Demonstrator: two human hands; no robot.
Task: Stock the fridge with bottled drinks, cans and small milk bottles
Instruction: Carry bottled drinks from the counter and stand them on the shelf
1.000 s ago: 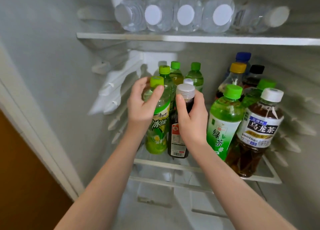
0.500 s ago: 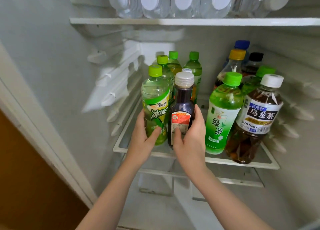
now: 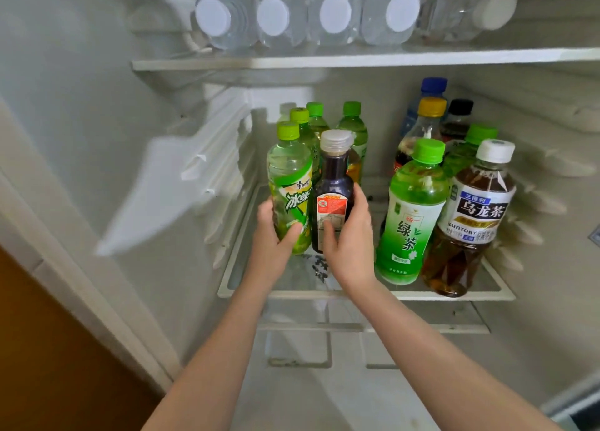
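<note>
My left hand (image 3: 272,236) grips the lower part of a green iced-tea bottle (image 3: 290,177) with a green cap. Beside it, my right hand (image 3: 349,236) grips a dark bottle (image 3: 333,184) with a clear cap and a red and white label. Both bottles stand upright, side by side, at the front left of the glass middle shelf (image 3: 357,292). Several green-capped bottles stand behind them. To the right are a green tea bottle (image 3: 410,210) and a brown oolong tea bottle (image 3: 470,223).
Several water bottles (image 3: 337,16) lie on their sides on the upper shelf (image 3: 357,61), caps facing me. Bottles with blue, yellow and black caps stand at the back right. The fridge's left wall has shelf rails. An orange-brown surface (image 3: 48,349) is at the lower left.
My hands slid from the bottles' necks down to their lower bodies. The two bottles now stand a little further in on the shelf. The camera view shifted.
</note>
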